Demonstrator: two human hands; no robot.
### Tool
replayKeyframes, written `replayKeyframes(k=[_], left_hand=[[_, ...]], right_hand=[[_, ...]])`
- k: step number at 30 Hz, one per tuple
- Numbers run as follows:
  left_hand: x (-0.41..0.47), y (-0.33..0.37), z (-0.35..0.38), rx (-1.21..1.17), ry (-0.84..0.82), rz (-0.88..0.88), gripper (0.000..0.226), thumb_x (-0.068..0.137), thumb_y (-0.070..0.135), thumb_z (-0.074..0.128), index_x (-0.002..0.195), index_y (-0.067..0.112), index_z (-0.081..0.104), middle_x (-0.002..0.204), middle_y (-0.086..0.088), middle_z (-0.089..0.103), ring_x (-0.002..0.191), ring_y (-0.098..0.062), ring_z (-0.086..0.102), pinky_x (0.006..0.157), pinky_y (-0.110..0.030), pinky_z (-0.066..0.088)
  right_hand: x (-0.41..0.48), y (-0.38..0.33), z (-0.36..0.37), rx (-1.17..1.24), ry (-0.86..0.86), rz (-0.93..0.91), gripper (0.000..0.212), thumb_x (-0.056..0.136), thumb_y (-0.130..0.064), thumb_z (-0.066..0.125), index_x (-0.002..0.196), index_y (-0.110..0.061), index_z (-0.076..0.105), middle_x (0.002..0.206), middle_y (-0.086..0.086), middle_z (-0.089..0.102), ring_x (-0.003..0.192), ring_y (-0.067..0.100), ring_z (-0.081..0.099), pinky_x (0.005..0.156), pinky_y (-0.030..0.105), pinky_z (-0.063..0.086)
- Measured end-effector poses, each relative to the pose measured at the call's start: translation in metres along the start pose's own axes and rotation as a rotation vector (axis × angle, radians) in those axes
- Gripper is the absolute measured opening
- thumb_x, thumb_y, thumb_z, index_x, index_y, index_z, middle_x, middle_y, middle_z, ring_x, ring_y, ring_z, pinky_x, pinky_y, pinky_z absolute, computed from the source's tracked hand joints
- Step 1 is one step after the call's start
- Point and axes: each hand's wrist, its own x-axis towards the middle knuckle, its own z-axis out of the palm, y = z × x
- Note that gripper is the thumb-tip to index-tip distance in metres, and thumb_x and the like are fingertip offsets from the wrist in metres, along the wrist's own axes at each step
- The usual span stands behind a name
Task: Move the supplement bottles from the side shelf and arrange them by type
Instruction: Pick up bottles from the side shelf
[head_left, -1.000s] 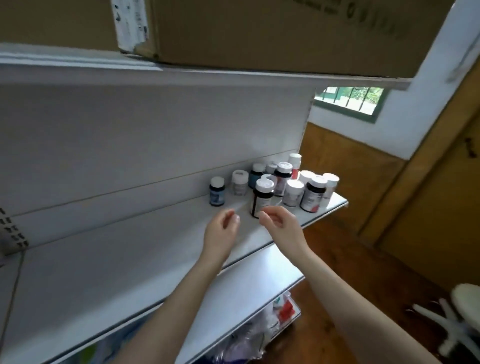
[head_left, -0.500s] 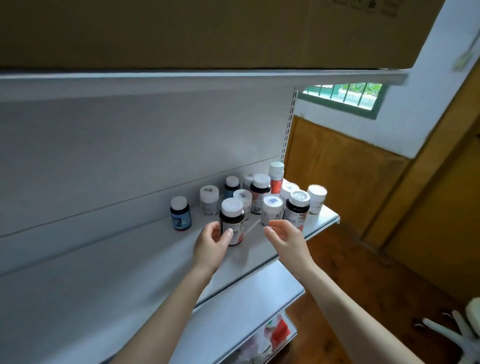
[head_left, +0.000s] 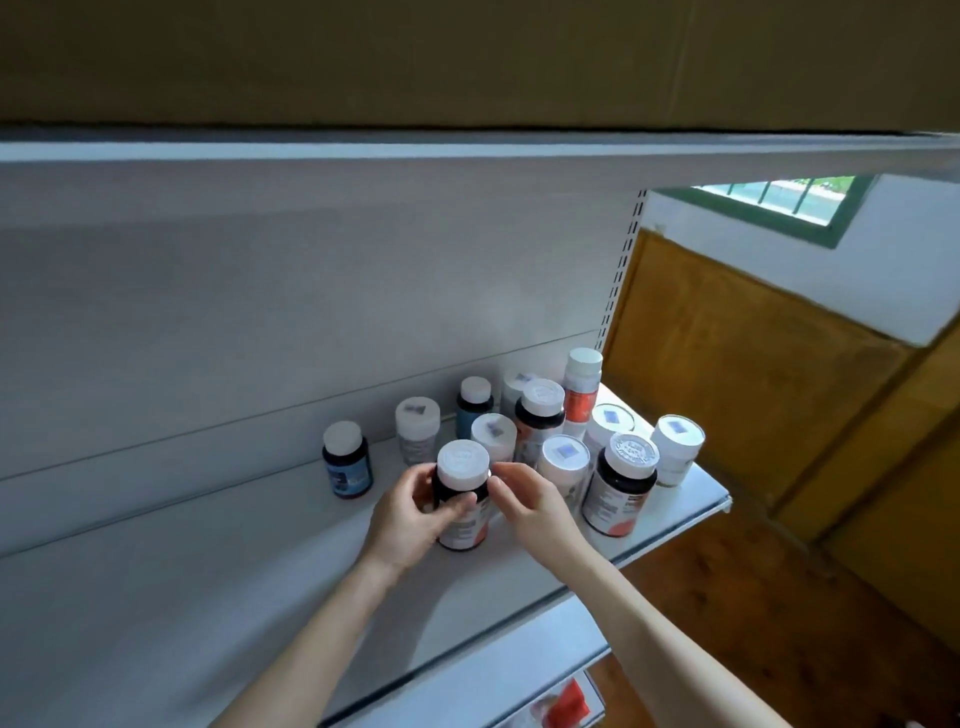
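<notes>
shelf (head_left: 208, 597): twelve bottles (head_left: 626, 483); left hand (head_left: 410, 519), right hand (head_left: 530, 504) hold dark bottle (head_left: 467, 522).

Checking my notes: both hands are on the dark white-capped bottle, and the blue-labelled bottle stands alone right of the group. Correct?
No. The head view shows the blue-labelled bottle alone left of the group; left hand and right hand are on the dark white-capped bottle.

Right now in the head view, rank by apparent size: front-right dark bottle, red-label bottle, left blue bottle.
1. The dark bottle, clearly largest.
2-3. The red-label bottle and blue bottle look alike; the red-label one stands farther back, partly hidden.
</notes>
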Motion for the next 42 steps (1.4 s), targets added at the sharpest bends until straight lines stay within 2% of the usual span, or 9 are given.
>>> replayKeyframes(k=[5, 8, 12, 16, 21, 27, 32, 37, 42], left_hand=[[-0.008, 0.031, 0.0, -0.073, 0.055, 0.074, 0.026, 0.072, 0.022, 0.075, 0.095, 0.013, 0.064, 0.088, 0.006, 0.07, 0.081, -0.007, 0.063, 0.066, -0.006, 0.047], [-0.009, 0.067, -0.001, -0.076, 0.039, 0.148, 0.025, 0.07, 0.048, 0.071, 0.078, 0.024, 0.07, 0.075, 0.01, 0.073, 0.074, -0.001, 0.063, 0.07, -0.02, 0.049], [-0.011, 0.106, 0.008, -0.167, 0.055, 0.148, 0.053, 0.053, 0.067, 0.061, 0.076, 0.02, 0.067, 0.078, -0.005, 0.069, 0.073, -0.019, 0.062, 0.066, -0.038, 0.049], [-0.021, 0.131, 0.019, -0.277, 0.061, 0.156, 0.03, 0.071, 0.054, 0.063, 0.087, 0.03, 0.063, 0.095, 0.0, 0.068, 0.088, -0.017, 0.065, 0.076, -0.032, 0.053], [-0.036, 0.137, 0.027, -0.422, -0.042, 0.131, 0.019, 0.09, 0.035, 0.052, 0.102, 0.026, 0.064, 0.103, -0.002, 0.069, 0.096, -0.02, 0.065, 0.072, -0.026, 0.05], [-0.053, 0.141, 0.032, -0.361, -0.179, 0.184, 0.037, 0.081, 0.053, 0.055, 0.117, 0.046, 0.051, 0.109, 0.01, 0.067, 0.099, -0.012, 0.066, 0.085, -0.035, 0.055], [-0.056, 0.135, 0.032, -0.251, -0.149, 0.236, 0.075, 0.056, 0.051, 0.073, 0.124, 0.044, 0.045, 0.116, -0.003, 0.062, 0.107, -0.018, 0.062, 0.091, -0.041, 0.053], [-0.059, 0.134, 0.039, -0.156, 0.12, 0.274, 0.06, 0.066, 0.031, 0.078, 0.117, 0.038, 0.047, 0.099, 0.008, 0.061, 0.092, -0.009, 0.06, 0.069, -0.01, 0.05], [-0.063, 0.131, 0.044, 0.099, 0.199, 0.412, 0.052, 0.055, 0.054, 0.067, 0.103, 0.039, 0.055, 0.093, 0.005, 0.064, 0.095, -0.017, 0.06, 0.079, -0.038, 0.054]], right_hand=[[-0.007, -0.025, -0.018, 0.072, -0.004, -0.105, 0.019, 0.092, -0.014, 0.053, 0.106, -0.008, 0.063, 0.095, 0.001, 0.065, 0.081, 0.006, 0.059, 0.075, 0.015, 0.045], [-0.013, -0.054, -0.04, 0.17, -0.054, -0.172, 0.019, 0.091, -0.014, 0.055, 0.108, -0.014, 0.061, 0.087, -0.005, 0.067, 0.073, 0.01, 0.06, 0.065, 0.009, 0.048], [-0.016, -0.082, -0.065, 0.175, -0.085, -0.244, 0.026, 0.084, -0.017, 0.065, 0.103, -0.032, 0.057, 0.096, -0.016, 0.065, 0.085, -0.007, 0.063, 0.064, 0.011, 0.052], [-0.019, -0.097, -0.087, 0.239, -0.05, -0.221, 0.032, 0.081, -0.017, 0.067, 0.112, -0.016, 0.058, 0.093, -0.004, 0.069, 0.069, 0.004, 0.067, 0.061, 0.018, 0.056], [-0.024, -0.098, -0.11, 0.467, -0.133, -0.139, 0.05, 0.071, -0.039, 0.062, 0.113, -0.012, 0.058, 0.092, 0.003, 0.072, 0.079, 0.018, 0.068, 0.068, 0.03, 0.055], [-0.03, -0.099, -0.112, 0.494, -0.141, -0.134, 0.055, 0.068, -0.041, 0.063, 0.114, -0.013, 0.057, 0.101, 0.008, 0.07, 0.091, 0.025, 0.069, 0.077, 0.037, 0.056], [-0.035, -0.102, -0.111, 0.425, -0.114, -0.171, 0.048, 0.065, -0.041, 0.067, 0.107, -0.019, 0.059, 0.095, 0.003, 0.073, 0.088, 0.021, 0.07, 0.071, 0.029, 0.057], [-0.041, -0.106, -0.106, 0.338, -0.089, -0.187, 0.054, 0.067, -0.049, 0.063, 0.113, -0.02, 0.057, 0.108, 0.003, 0.069, 0.098, 0.018, 0.067, 0.086, 0.035, 0.056], [-0.046, -0.109, -0.092, 0.268, -0.064, -0.176, 0.057, 0.068, -0.048, 0.069, 0.117, -0.023, 0.055, 0.112, 0.0, 0.066, 0.099, 0.017, 0.066, 0.082, 0.037, 0.057]])
